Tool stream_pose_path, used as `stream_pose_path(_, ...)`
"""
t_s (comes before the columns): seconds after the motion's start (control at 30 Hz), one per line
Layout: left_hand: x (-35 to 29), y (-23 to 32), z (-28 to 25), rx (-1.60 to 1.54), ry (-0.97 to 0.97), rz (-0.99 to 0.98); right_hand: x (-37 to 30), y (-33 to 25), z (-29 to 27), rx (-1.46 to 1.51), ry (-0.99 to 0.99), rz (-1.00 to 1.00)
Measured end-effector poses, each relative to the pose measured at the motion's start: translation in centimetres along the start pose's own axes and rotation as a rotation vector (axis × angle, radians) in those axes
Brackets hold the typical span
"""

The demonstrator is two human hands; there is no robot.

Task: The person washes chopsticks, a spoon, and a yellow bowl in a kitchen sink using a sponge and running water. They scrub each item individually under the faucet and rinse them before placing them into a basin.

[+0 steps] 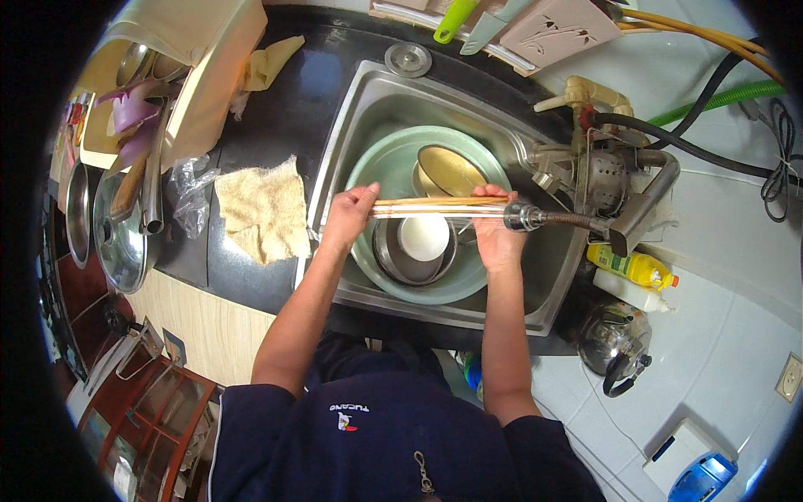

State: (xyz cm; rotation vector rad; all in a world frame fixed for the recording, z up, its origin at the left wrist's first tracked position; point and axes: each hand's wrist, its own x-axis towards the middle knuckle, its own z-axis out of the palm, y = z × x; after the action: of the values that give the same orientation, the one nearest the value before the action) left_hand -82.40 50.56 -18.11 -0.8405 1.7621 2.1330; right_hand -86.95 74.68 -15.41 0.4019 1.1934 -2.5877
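Both my hands hold a bundle of wooden chopsticks (pixel 435 206) level over the sink. My left hand (pixel 351 216) grips one end and my right hand (pixel 493 226) grips the other end, right by the faucet's spray head (pixel 525 216). Below them sits a pale green basin (pixel 376 167) inside the steel sink (pixel 368 100). In the basin lie a yellowish bowl (pixel 450 170), a white bowl (pixel 423 237) and a steel dish (pixel 400 266).
A beige cloth (pixel 263 209) lies on the dark counter left of the sink. A dish rack (pixel 180 75), a pot lid (pixel 117 243) and utensils stand further left. A yellow detergent bottle (pixel 631 268) and a steel kettle (pixel 615 339) stand at the right.
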Motion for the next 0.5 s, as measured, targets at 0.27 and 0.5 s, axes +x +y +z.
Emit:
stream_pose_path(0.27, -1.2, 0.3, 0.3, 0.152, -0.187, -0.140, -0.7, 0.6, 1.4, 0.497, 0.026, -0.009)
stream_pose_path(0.5, -1.9, 0.0, -0.2, -0.394, -0.177, -0.096, -0.1, 1.9, 1.7, 0.278, 0.239, 0.009)
